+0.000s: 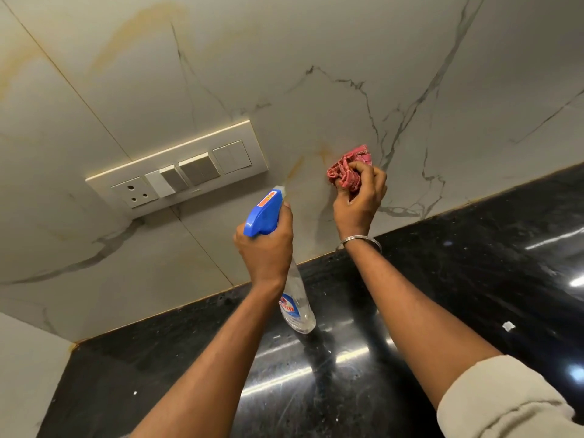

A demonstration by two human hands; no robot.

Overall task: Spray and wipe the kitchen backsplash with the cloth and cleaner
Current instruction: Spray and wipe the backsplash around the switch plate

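Observation:
The backsplash (316, 74) is pale marble-look tile with grey veins and yellowish streaks. My left hand (265, 248) grips a clear spray bottle (298, 308) by its neck, below the blue trigger head (264, 213), whose nozzle points at the wall close to a yellowish streak. My right hand (360, 197) holds a crumpled red cloth (346, 169) bunched in its fingers and pressed against the tile, just right of the nozzle. A metal bangle sits on the right wrist.
A white switch and socket panel (180, 172) is mounted on the wall left of the bottle. A glossy black stone counter (474, 279) runs below the tiles, with a small white scrap (508, 326) on it. A side wall (28, 374) closes the left corner.

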